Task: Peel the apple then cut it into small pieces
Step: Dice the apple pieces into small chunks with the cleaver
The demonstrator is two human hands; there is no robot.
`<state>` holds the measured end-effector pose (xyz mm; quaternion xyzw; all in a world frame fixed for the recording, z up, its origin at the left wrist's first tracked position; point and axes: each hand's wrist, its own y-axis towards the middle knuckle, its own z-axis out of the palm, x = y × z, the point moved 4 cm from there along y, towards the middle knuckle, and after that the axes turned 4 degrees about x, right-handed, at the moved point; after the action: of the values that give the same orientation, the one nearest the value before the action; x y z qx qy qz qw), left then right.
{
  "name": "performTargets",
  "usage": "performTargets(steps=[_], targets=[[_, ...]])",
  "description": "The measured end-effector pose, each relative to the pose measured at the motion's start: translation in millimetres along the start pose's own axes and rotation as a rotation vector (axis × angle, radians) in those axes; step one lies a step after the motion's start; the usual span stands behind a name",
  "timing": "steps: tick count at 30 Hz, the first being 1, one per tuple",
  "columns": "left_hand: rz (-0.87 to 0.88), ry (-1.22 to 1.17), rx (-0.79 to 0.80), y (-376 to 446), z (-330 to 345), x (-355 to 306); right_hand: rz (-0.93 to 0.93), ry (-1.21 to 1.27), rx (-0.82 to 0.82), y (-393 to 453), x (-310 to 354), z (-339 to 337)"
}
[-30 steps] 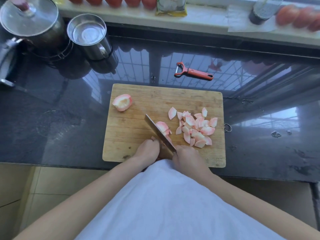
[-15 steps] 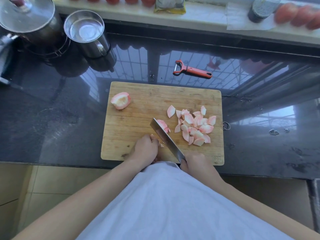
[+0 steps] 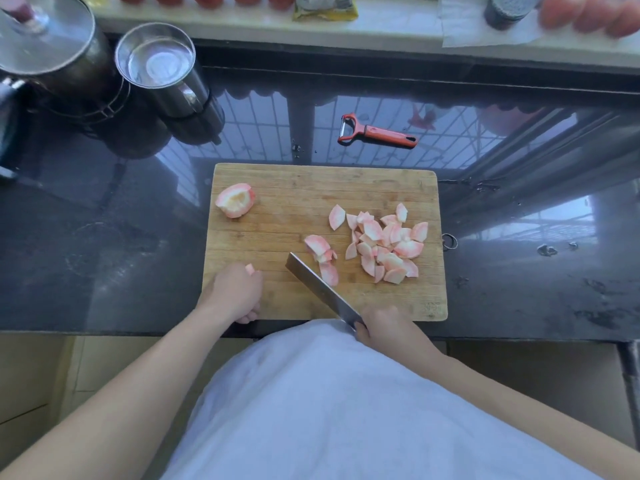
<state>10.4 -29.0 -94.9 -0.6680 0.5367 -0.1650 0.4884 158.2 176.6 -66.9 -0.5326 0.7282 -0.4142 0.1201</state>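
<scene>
A wooden cutting board (image 3: 277, 306) lies on the dark counter. On its right half sits a pile of several pink-white apple slices (image 3: 388, 242). A few fresh slices (image 3: 322, 252) lie beside the knife blade (image 3: 318, 289). A peeled apple chunk (image 3: 235, 200) rests at the board's far left. My right hand (image 3: 384, 325) grips the knife handle at the near edge, the blade pointing up-left. My left hand (image 3: 235, 294) is at the board's near left, fingers curled, pinching a small apple bit (image 3: 249, 269).
A red peeler (image 3: 377, 133) lies on the counter beyond the board. A steel mug (image 3: 162, 69) and a lidded pot (image 3: 52, 50) stand at the back left. Tomatoes, a packet (image 3: 325, 6) and a dark jar (image 3: 505, 8) line the sill.
My left hand has moved left, away from the blade, carrying a small apple bit. The knife has drawn back toward me, leaving the cut slices beside the blade.
</scene>
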Motion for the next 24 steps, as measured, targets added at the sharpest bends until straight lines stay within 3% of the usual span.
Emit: performTargets(steps=[10,24], targets=[[0.122,-0.110,0.198,-15,58,-43,0.123,0.250,-0.290,0,-19,-37],[0.121,-0.326,0.267,-16,74,-45,0.017,0.092,-0.138,-16,-2,-11]])
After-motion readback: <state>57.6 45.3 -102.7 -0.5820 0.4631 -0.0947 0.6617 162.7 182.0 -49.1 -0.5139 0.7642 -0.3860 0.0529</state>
